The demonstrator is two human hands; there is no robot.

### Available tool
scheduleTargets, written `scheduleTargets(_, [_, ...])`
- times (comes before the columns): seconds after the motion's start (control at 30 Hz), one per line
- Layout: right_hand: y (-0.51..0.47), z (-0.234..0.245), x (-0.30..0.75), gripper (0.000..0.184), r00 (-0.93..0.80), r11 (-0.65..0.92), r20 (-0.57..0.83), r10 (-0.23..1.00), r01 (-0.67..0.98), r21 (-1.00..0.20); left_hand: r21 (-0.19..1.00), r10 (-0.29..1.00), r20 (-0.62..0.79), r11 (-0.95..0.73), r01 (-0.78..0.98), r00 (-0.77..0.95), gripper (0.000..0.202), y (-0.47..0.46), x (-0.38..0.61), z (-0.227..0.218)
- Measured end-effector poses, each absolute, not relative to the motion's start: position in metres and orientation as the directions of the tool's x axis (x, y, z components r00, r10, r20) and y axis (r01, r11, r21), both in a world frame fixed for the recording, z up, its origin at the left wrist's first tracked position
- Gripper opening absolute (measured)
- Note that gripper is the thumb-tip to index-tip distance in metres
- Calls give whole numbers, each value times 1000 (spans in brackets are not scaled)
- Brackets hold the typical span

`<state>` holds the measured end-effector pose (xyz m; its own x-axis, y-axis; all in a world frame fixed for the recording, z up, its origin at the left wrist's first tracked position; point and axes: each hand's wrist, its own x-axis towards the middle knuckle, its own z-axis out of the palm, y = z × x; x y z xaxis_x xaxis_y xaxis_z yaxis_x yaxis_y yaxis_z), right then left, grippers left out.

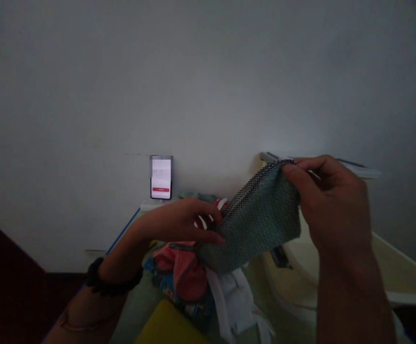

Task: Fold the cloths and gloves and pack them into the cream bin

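A grey-green textured cloth (261,224) with a black-and-white checked border is stretched up at a slant between my two hands. My right hand (333,200) pinches its upper right corner between thumb and fingers. At the left end of the checked border, my left hand (186,220) has its thumb and fingers curled around the cloth's edge. Just below the left hand lies a bunched pink cloth (190,277) with a dark edging. It rests on a blue printed package (172,289), partly hidden. White strap-like material (235,301) lies to its right.
A phone (161,177) with a lit screen stands on a white base (150,205) against the wall (208,86). A yellow object (172,325) is at the near edge. On the right is a cream-coloured tray-like piece (301,291), partly behind my right arm.
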<state>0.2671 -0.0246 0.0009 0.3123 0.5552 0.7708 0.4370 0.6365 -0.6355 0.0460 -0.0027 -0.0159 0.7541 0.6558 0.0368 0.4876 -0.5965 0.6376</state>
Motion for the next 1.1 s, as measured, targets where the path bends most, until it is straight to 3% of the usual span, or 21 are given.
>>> scheduleTargets(0.23, [-22, -1, 270, 15, 360, 617, 762, 538, 448, -647, 593, 641, 22, -626, 507, 767, 18, 6, 45, -22])
scheduleTargets(0.53, [-21, -1, 282, 14, 388, 496, 762, 518, 590, -637, 702, 649, 46, -561, 438, 759, 7, 9, 33, -21])
scheduleTargets(0.83, [-20, -1, 284, 14, 400, 432, 762, 510, 647, -629, 678, 673, -11, -539, 500, 739, 7, 8, 27, -20])
scheduleTargets(1.1, [-18, -4, 283, 11, 339, 552, 792, 508, 578, -602, 803, 692, -89, -375, 463, 716, 41, 13, 15, -21])
